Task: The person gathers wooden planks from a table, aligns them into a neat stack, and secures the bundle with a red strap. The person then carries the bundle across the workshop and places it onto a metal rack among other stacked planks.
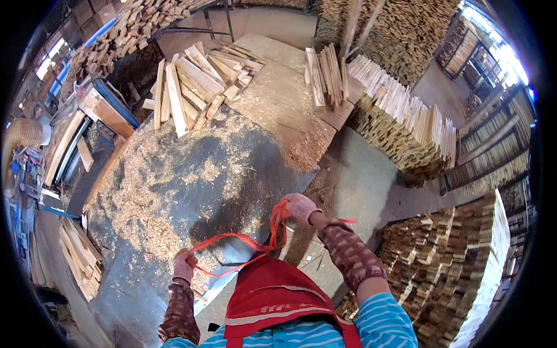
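A length of red ribbon-like twine (232, 236) runs slack between my hands, looping down in front of the red apron (278, 296). My left hand (183, 266), in a pale pink glove, is closed on one end of it above the table's near edge. Higher and farther right, my right hand (301, 209), gloved alike, grips the gathered strands. A short red tail sticks out beyond my right wrist. Under both hands lies the dark table (197, 165), strewn with wood shavings (142, 211).
Loose wooden slats (194, 81) are heaped at the table's far side; a smaller bundle of slats (328, 75) stands to their right. Stacked boards (406, 116) rise at far right, with another tall stack (438, 261) near my right elbow. A machine (93, 133) stands at left.
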